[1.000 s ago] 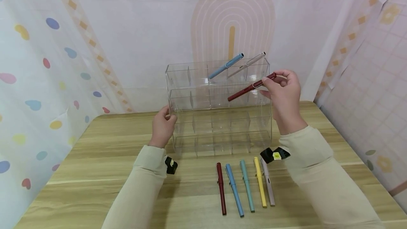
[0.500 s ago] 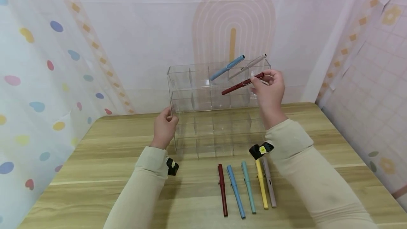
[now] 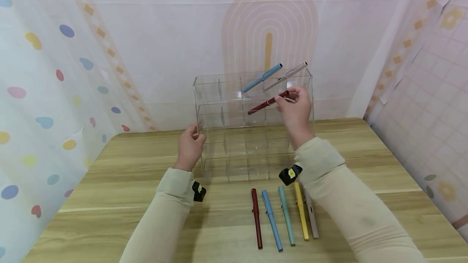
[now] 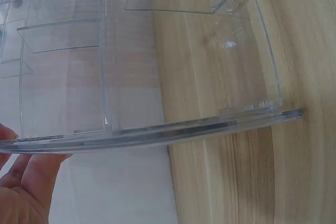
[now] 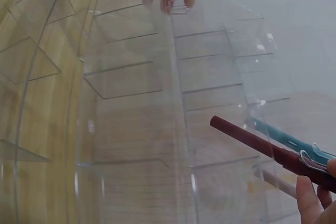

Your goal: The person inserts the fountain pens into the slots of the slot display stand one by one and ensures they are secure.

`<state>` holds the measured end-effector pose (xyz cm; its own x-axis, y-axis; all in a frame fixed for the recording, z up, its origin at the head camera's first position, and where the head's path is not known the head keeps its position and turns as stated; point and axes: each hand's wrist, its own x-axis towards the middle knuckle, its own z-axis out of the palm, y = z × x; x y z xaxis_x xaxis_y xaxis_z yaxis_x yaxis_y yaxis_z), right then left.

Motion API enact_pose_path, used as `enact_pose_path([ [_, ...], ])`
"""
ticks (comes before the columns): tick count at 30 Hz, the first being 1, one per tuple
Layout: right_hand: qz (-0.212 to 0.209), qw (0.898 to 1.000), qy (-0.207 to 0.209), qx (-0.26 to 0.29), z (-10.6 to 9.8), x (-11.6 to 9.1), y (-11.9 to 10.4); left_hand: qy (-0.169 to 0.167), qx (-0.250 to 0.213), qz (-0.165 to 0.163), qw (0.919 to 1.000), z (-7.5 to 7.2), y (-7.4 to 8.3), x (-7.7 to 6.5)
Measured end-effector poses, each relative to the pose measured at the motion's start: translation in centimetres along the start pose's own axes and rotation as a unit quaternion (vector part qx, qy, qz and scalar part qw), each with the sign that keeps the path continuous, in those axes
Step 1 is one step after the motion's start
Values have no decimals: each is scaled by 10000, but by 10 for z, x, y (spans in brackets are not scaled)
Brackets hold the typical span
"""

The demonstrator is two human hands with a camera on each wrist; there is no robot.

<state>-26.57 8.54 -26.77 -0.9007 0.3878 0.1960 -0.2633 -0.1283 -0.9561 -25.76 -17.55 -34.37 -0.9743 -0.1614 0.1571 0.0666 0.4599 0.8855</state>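
My right hand (image 3: 297, 113) pinches a dark red pen (image 3: 264, 105) near its cap end. The pen tilts down to the left, its lower end overlapping the second tier of the clear acrylic pen rack (image 3: 209, 117). In the right wrist view, that pen (image 5: 252, 141) passes in front of the rack's dividers, with thumb and fingers at its clip. My left hand (image 3: 190, 147) grips the left side panel of the rack, as the left wrist view shows with fingers (image 4: 39, 177) at the panel's edge. A blue pen (image 3: 261, 78) and a grey pen (image 3: 289, 75) lean in the top tier.
On the wooden table (image 3: 120, 198), in front of the rack, lies a row of pens: dark red (image 3: 257, 220), blue (image 3: 272, 220), teal (image 3: 287, 216), yellow (image 3: 301, 212) and pale purple-grey (image 3: 312, 220). A patterned cloth (image 3: 164, 52) hangs behind the table.
My right hand has moved left with the dark red pen, bringing its lower end from the rack's right part toward the middle of the second tier. The left hand keeps its grip on the rack.
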Motion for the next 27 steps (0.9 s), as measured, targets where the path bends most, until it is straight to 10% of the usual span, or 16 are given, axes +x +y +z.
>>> enact_pose_path([
  [27,-80,9998,80,-134,4,1,13,62,206,62,9997,3,3,-1],
])
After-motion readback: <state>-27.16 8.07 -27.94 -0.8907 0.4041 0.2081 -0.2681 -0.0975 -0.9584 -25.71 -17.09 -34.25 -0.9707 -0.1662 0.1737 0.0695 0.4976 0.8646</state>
